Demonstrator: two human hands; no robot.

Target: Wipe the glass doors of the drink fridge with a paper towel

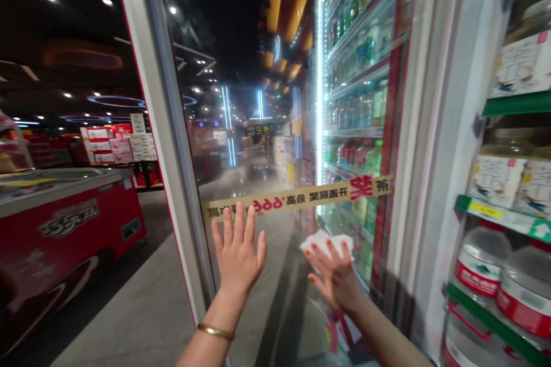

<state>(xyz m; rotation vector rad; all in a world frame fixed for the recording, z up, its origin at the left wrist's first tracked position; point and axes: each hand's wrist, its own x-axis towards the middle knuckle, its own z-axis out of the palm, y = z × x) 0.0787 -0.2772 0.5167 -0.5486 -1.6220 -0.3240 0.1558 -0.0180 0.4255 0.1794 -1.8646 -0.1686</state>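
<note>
An open glass door (258, 172) of a drinks cooler stands before me, with a yellow printed strip (301, 198) across its pane. My left hand (239, 252) lies flat against the glass, fingers spread, its tips at the strip's lower edge; a gold bangle circles that wrist. Further right, my right hand (333, 275) presses a crumpled white tissue (321, 241) to the pane below the strip, fingers over it. Reflected bottles and a bright light bar show in the glass.
A red chest freezer (81, 229) stands at the left, with stacked cartons (116, 143) behind it. At the right, green-edged shelves hold large water bottles (482, 264) and labelled jars (499, 172). The door's pale frame (159, 126) rises left of my hands.
</note>
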